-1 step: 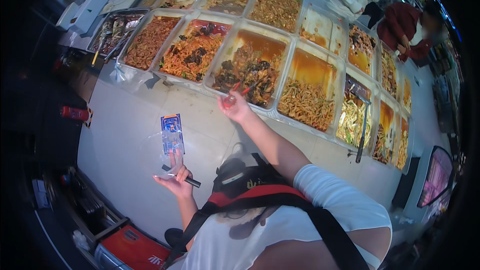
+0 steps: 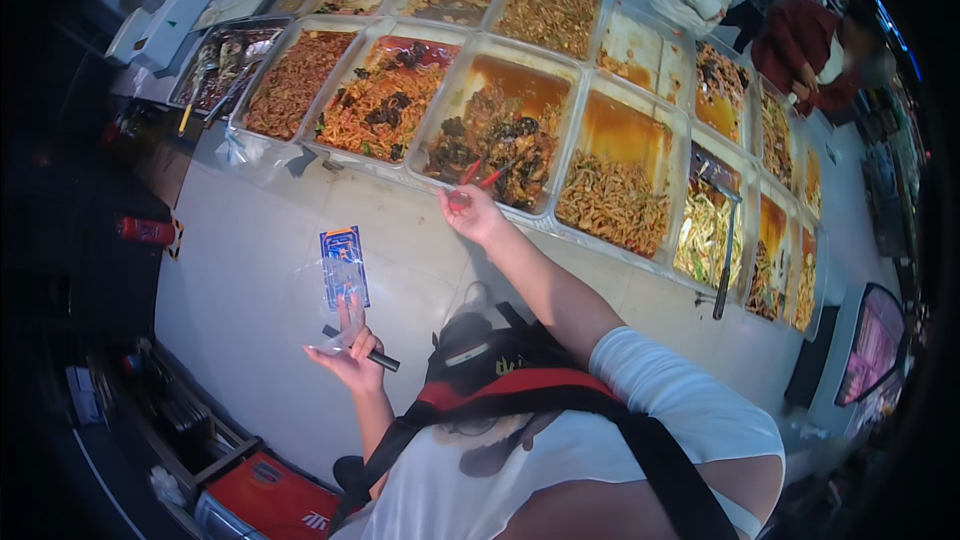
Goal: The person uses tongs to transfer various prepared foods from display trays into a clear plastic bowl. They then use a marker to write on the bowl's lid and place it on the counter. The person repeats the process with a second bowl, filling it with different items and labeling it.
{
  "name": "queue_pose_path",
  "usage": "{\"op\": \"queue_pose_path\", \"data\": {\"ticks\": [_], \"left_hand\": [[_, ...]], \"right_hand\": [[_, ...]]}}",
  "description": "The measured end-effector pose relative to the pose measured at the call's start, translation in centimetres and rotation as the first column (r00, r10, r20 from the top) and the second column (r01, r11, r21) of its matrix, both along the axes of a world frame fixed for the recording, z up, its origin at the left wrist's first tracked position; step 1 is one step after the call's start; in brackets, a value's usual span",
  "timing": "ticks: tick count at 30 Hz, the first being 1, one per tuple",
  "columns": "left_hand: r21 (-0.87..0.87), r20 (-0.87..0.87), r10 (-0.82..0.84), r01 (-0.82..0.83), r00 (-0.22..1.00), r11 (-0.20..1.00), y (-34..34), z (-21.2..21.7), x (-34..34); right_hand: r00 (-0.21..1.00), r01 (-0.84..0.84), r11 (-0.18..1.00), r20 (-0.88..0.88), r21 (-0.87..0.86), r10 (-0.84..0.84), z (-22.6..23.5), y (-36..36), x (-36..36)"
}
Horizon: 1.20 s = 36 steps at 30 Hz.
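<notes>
My right hand (image 2: pixel 472 216) is closed around red-handled tongs (image 2: pixel 490 179) at the near edge of a tray of dark fungus and meat in brown sauce (image 2: pixel 458 195). The tips of the tongs reach over the food; I cannot tell whether they grip a piece. Lower left, above the floor, my left hand (image 2: pixel 352 366) holds a thin clear plastic bag (image 2: pixel 335 332) over its raised fingers. A short black rod (image 2: pixel 383 360), perhaps a marker pen, crosses the same hand beneath the bent fingers.
Rows of food trays fill the counter; one with shredded noodles-like food (image 2: pixel 615 202) is right beside. A long-handled scoop (image 2: pixel 724 265) hangs over a right-hand tray. A blue floor sticker (image 2: pixel 343 265) and red box (image 2: pixel 262 495) lie left. People stand across, one in dark red (image 2: pixel 795 45).
The clear bag at my left hand has shifted and looks less spread out. The right hand and tongs are nearly where they were.
</notes>
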<state>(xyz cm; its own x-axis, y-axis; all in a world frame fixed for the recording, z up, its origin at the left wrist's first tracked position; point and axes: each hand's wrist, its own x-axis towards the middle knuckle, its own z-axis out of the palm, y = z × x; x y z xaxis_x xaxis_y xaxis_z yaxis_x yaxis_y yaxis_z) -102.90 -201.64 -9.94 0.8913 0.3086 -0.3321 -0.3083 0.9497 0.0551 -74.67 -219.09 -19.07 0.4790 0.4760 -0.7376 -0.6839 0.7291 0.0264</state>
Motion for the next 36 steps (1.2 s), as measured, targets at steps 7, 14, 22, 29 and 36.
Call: {"op": "queue_pose_path", "data": {"ticks": [7,14,22,29,36], "left_hand": [[0.028,0.023,-0.196,0.195,0.980,0.980,3.0,-1.1,6.2],[0.033,0.019,-0.475,0.474,0.880,0.880,-2.0,-1.8,11.8],[0.248,-0.159,-0.730,0.742,0.665,0.622,-13.0,0.6,15.2],[0.316,-0.121,-0.827,0.811,0.549,0.493,-30.1,2.9,15.5],[0.181,0.103,-0.903,0.885,0.416,0.428,-49.2,4.9,13.0]], "right_hand": [[0.930,-0.143,0.988,0.334,-0.055,0.153,4.4,-5.3,-3.8],[0.817,-0.048,0.824,0.452,-0.564,0.357,7.6,-17.9,-9.0],[0.848,0.138,0.540,0.381,-0.831,0.370,7.6,-38.5,-19.6],[0.801,0.231,0.755,0.560,-0.614,0.211,11.8,-50.6,-24.9],[0.841,0.432,0.465,0.532,-0.773,0.104,10.8,-68.6,-30.7]]}}
